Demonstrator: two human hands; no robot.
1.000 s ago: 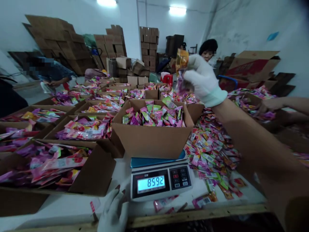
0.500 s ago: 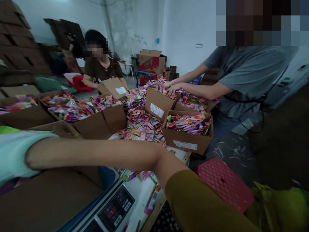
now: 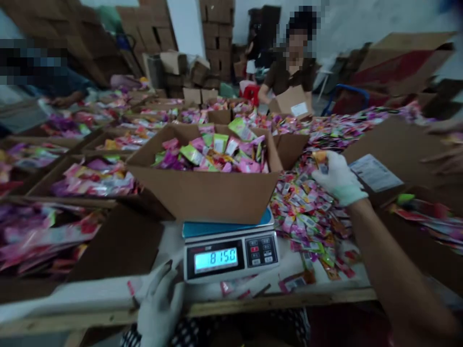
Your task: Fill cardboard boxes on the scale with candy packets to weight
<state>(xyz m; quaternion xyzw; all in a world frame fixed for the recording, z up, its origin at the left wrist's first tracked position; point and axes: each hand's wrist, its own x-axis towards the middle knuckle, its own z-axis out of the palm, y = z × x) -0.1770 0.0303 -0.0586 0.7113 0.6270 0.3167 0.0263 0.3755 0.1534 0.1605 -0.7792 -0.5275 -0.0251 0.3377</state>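
Fingers (R) point(image 3: 332, 162) grip pkt point(image 3: 320, 155); box point(image 3: 213, 197) w/ pkts point(image 3: 220, 143)

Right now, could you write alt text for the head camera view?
An open cardboard box of colourful packets sits on a lit digital scale. The gloved right hand is at a heap of loose packets, while the gloved left hand is near the table's front edge. More filled boxes stand left.

Far beyond the right-hand grip point(image 3: 338, 179) I can see a pale wall point(image 3: 347, 21); farther left of it, a white pillar point(image 3: 186, 29), stacked cartons point(image 3: 219, 41) and a red stool point(image 3: 251, 94).
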